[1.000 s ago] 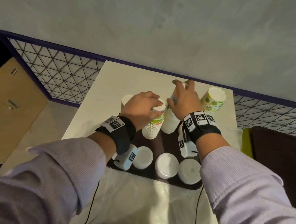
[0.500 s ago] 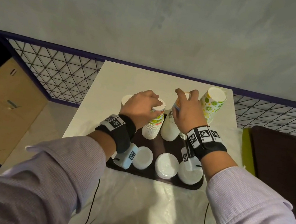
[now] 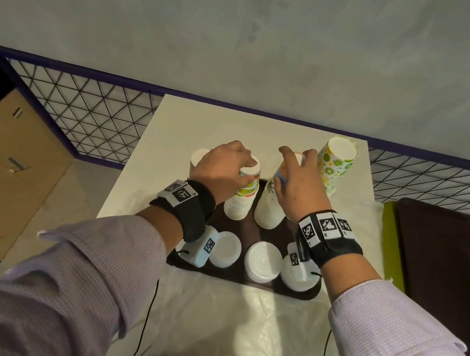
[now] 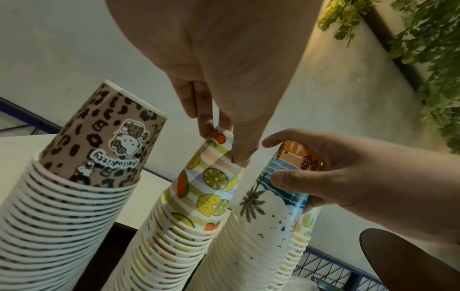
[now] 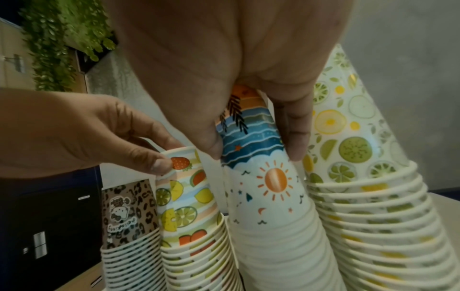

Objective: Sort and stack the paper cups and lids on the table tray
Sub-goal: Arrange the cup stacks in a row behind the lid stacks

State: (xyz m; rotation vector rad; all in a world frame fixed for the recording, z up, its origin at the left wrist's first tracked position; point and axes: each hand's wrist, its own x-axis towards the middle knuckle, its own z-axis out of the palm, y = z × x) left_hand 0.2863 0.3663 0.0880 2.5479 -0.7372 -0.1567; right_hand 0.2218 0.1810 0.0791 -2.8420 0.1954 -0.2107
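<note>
Both hands grip cups from the top. The left hand (image 3: 223,166) pinches the fruit cup stack (image 3: 241,200); the right hand (image 3: 300,185) grasps the beach cup stack (image 3: 268,211). Both stacks stand straight up on the dark tray (image 3: 243,274), right under each hand, so lifting means going straight up.

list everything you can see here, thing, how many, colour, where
leopard-print paper cup stack: one, brown and black, far left of the cup row
mixed-fruit paper cup stack: one, striped with fruit, on the dark tray
beach-print paper cup stack: one, blue, orange and white, on the tray
lime-slice paper cup stack: one, white and green, far right on the table
round plastic lids: three piles, white, tray's near edge
dark tray: one, brown, on the white table
left hand: grips the fruit stack's top cup
right hand: grips the beach stack's top cup
</note>
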